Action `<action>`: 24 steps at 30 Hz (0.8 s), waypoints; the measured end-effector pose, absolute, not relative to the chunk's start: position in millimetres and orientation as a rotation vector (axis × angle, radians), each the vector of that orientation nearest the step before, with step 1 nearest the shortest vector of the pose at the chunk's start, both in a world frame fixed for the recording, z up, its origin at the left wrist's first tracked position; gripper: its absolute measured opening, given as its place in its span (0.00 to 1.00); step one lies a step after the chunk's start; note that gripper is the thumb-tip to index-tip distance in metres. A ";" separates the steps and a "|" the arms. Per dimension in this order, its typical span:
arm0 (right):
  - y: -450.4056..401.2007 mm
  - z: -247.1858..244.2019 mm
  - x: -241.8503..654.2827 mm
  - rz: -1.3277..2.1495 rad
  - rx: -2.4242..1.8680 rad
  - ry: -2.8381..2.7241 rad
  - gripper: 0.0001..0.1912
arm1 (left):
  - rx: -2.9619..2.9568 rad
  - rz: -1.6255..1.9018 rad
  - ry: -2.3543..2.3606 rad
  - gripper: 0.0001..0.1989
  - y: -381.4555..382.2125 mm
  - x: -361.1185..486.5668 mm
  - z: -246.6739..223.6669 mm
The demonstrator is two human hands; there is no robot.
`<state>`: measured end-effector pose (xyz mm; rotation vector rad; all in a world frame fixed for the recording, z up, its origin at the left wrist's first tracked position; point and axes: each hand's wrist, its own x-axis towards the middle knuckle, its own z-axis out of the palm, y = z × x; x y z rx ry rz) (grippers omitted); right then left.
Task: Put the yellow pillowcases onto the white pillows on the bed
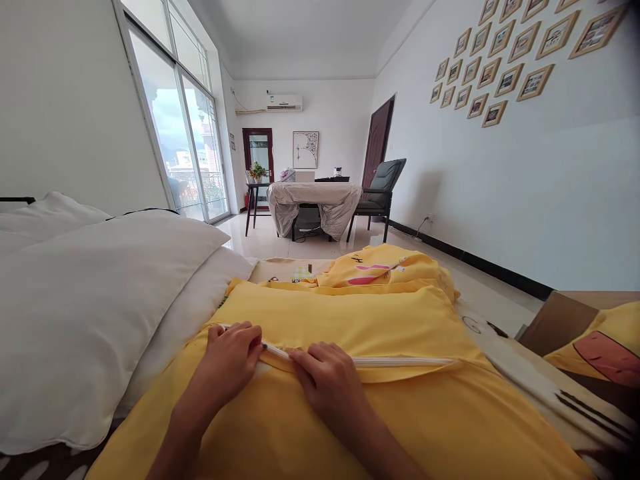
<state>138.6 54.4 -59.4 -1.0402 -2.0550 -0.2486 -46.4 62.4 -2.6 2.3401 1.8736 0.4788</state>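
One left hand [231,357] and one right hand [327,373] pinch one white zipper [395,362] on one yellow cover [340,317].

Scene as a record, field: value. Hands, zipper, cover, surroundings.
left hand: at the white zipper, beside a small dark part, likely its pull; exact grip hidden
right hand: on the zipper, nearer its middle; exact grip unclear
zipper: runs across the yellow cover
left side: white pillow
beyond cover: crumpled yellow printed cloth
right edge: cardboard box
background: draped table, dark chair
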 end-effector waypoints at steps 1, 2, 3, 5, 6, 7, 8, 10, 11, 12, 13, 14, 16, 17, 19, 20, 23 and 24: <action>54.6 -59.3 138.4 -0.278 -1.031 -2.042 0.07 | 2.316 0.476 1.903 0.12 62.7 -49.7 -2.1; 54.8 -59.0 138.2 -0.309 -1.027 -2.021 0.07 | 2.291 0.475 1.927 0.12 63.1 -52.7 -1.6; 54.9 -58.7 138.0 -0.336 -1.027 -1.996 0.06 | 2.267 0.474 1.946 0.12 63.5 -55.2 -1.1; 54.7 -58.1 137.6 -0.362 -1.045 -1.944 0.05 | 2.224 0.474 1.966 0.12 64.6 -58.9 -0.1; 54.3 -58.0 137.7 -0.362 -1.059 -1.919 0.06 | 2.208 0.472 1.968 0.12 65.3 -60.2 0.2; 53.6 -58.0 137.9 -0.354 -1.074 -1.893 0.06 | 2.192 0.471 1.966 0.12 66.2 -61.4 0.4; 52.7 -58.1 138.1 -0.345 -1.088 -1.864 0.06 | 2.178 0.475 1.959 0.11 67.3 -62.7 0.5; 50.3 -57.6 137.7 -0.332 -1.106 -1.798 0.06 | 2.162 0.499 1.923 0.12 69.8 -65.6 0.2; 49.1 -56.5 136.4 -0.329 -1.108 -1.775 0.06 | 2.159 0.518 1.899 0.12 70.9 -67.3 0.1; 48.1 -54.4 133.9 -0.329 -1.108 -1.770 0.07 | 2.161 0.539 1.869 0.12 71.9 -69.0 0.1; 47.4 -51.2 129.8 -0.331 -1.115 -1.790 0.08 | 2.168 0.561 1.840 0.12 72.5 -70.7 0.1; 47.2 -46.7 123.8 -0.329 -1.136 -1.838 0.10 | 2.175 0.580 1.814 0.12 72.9 -72.3 0.2; 48.7 -35.2 106.2 -0.304 -1.223 -1.992 0.12 | 2.178 0.599 1.781 0.12 72.6 -74.8 0.6; 50.5 -29.0 95.4 -0.283 -1.288 -2.082 0.12 | 2.178 0.605 1.771 0.12 72.1 -75.7 0.8; 55.8 -18.8 73.8 -0.218 -1.428 -2.239 0.11 | 2.176 0.610 1.766 0.12 71.3 -76.5 1.0; 58.9 -15.9 64.6 -0.177 -1.487 -2.289 0.10 | 2.178 0.612 1.763 0.12 71.0 -76.6 0.9; 68.3 -19.8 50.9 -0.054 -1.538 -2.293 0.11 | 2.193 0.613 1.744 0.12 71.5 -75.6 0.7; 71.0 -24.5 51.0 -0.020 -1.513 -2.262 0.11 | 2.199 0.611 1.736 0.12 71.9 -75.3 0.5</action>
